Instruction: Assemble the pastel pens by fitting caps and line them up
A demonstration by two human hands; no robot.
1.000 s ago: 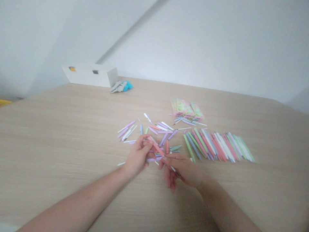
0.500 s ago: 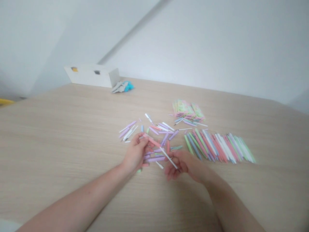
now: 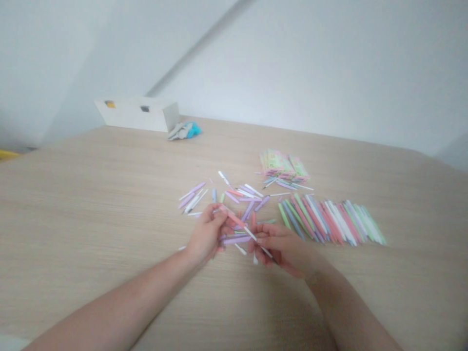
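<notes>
Overall, a pale wall (image 3: 310, 78) stands behind a wood-grain tabletop (image 3: 109, 200). On the tabletop, right of centre, lies a slanting row of pens (image 3: 331, 222) in green, blue, pink, lilac and white, set side by side. To its left are scattered pen parts (image 3: 262, 204), mostly lilac and white, partly hidden by the 2 hands. A white box (image 3: 131, 116) with 2 openings in its front stands at the far left. The right hand (image 3: 285, 246) is closed in a fingertip pinch on a white refill; the left hand (image 3: 204, 234) grips a pink barrel between thumb and fingers. Stacked printed packs (image 3: 281, 165) sit behind the row. A crumpled grey-and-blue item (image 3: 185, 130) lies just beside the box; its nature cannot be determined. The pink barrel (image 3: 237, 220) is held above the scattered parts, and the white refill (image 3: 250, 234) extends in line from its near end.
</notes>
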